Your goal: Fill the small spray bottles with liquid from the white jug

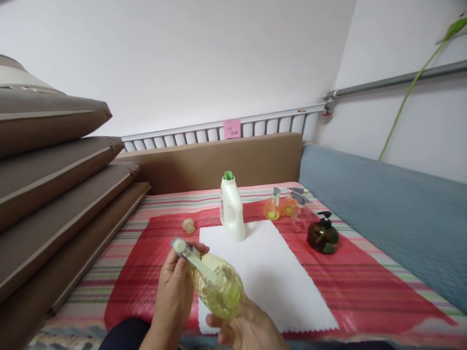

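A yellow-tinted clear spray bottle is tilted in front of me, held between both hands. My left hand is closed around its grey and pale green spray head, with the long trigger pointing toward the bottle's body. Beneath the rounded base, my right hand supports the bottle with curled fingers. Just beyond stands a white jug with a handle and a green spout, its mouth uncapped. A beige cap lies to the jug's left on the red sheet.
White scalloped paper covers part of the red plastic sheet. To the right stand a yellow spray bottle, an orange one, a clear pinkish one and a dark pump bottle. Stacked brown cushions rise at left.
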`<state>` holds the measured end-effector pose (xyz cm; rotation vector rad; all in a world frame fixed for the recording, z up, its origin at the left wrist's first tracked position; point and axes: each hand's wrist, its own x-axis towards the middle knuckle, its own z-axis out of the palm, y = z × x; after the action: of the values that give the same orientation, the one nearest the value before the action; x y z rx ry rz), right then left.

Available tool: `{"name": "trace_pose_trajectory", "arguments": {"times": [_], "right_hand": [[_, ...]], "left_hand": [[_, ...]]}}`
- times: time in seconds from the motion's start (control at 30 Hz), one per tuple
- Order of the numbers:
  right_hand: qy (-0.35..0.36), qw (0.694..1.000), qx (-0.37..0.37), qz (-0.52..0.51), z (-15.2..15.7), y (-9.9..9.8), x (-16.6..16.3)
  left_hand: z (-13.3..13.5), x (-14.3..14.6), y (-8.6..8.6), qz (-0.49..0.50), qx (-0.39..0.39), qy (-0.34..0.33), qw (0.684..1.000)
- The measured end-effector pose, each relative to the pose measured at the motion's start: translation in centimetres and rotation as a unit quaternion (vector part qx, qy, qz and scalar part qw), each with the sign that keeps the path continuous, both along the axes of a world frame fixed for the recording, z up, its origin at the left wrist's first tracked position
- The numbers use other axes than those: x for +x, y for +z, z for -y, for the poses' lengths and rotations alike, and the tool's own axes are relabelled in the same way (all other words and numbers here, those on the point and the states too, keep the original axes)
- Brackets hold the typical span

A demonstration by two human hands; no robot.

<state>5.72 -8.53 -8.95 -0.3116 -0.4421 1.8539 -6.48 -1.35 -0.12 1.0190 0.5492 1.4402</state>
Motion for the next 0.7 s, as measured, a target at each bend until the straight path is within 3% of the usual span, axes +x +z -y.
{"name": "trace_pose_trajectory", "arguments": {"times": [0.13,0.23,0.43,0.57,0.7], "right_hand": [[0.066,0.998,0.001,0.021,-0.2,-2.3,0.0],[0.094,0.995,-0.021,0.037,-0.6,-1.9,-0.3],[-0.014,0.999,-0.007,0.034,-0.4,1.0,-0.5],[-0.017,0.997,0.035,0.073,0.1,-0.1,0.0],[0.09,0.992,0.03,0.082,0.0,-1.5,0.5]], "left_hand": [[0.0,-0.4,0.5,-0.001,-0.008,-0.02,1.0],[0.1,-0.6,0.6,0.003,-0.019,-0.026,0.999],[0.1,-0.2,0.4,-0.009,0.002,0.008,1.0],[-0.2,-0.2,0.2,-0.008,0.0,-0.002,1.0],[-0.4,-0.1,0.4,0.013,-0.038,-0.008,0.999]]}}
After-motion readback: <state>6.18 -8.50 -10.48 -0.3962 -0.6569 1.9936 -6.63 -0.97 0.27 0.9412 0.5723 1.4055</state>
